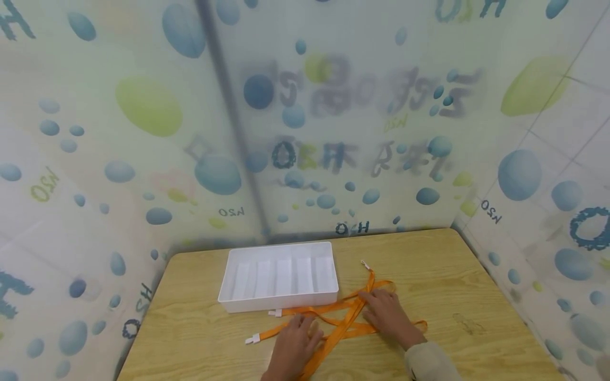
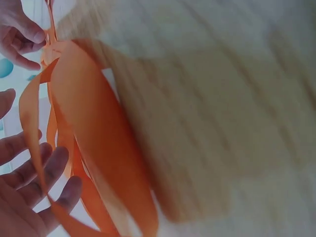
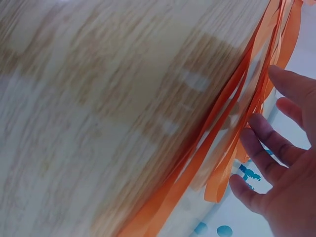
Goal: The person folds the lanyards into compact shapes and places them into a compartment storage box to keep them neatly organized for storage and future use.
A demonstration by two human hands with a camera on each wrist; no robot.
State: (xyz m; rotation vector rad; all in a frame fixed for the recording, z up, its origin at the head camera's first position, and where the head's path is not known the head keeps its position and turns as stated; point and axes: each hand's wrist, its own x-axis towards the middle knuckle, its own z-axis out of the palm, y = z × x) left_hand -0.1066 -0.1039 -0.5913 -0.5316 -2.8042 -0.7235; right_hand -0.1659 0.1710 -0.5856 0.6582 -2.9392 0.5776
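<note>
Near six o'clock, I have my left hand and right hand, fingers parted, at orange lanyards; white tray at their ten o'clock.

To my eye the orange lanyards are flat cloth ribbon, smooth with a soft sheen, and their white clips look like plastic. The compartment tray is smooth plastic, my sleeve matt cloth, and the tabletop smooth, wood-grained (faintly shiny up close).
</note>
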